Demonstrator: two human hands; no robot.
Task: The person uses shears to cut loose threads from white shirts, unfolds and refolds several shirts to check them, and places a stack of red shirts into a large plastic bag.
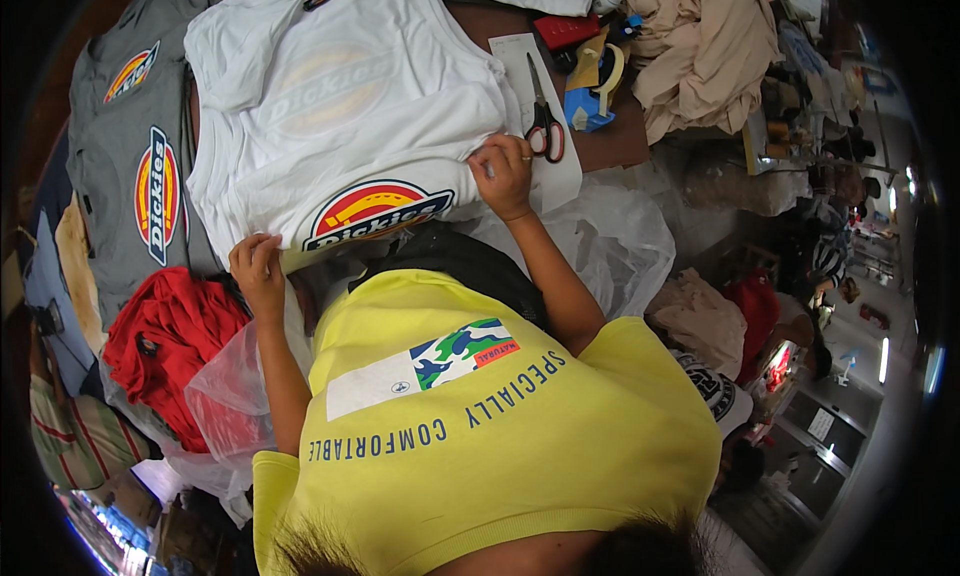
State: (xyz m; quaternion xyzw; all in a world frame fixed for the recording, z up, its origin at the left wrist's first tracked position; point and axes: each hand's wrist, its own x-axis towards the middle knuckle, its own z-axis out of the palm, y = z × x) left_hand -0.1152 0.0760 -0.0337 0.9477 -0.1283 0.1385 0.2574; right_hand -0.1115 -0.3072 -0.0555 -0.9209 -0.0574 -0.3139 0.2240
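Observation:
A white sleeveless shirt (400, 146) lies spread on the table in front of me, its near part hanging toward my lap. A red, yellow and black printed emblem (380, 216) shows near its close edge, and a paler one shows through the fabric farther up. My left hand (258, 271) is closed on the shirt's near left corner. At the near right side, my right hand (503, 174) pinches the same cloth between thumb and fingers. Just beyond the right hand, black-and-red scissors (543, 116) rest on a white paper sheet (565, 181).
Grey printed shirts (155, 96) lie at the left, above red cloth (165, 351) in a clear plastic bag (235, 386). Tape rolls (608, 74), a red box (565, 30) and a beige cloth heap (700, 46) sit at the far right. More clear plastic (625, 241) hangs below the table edge.

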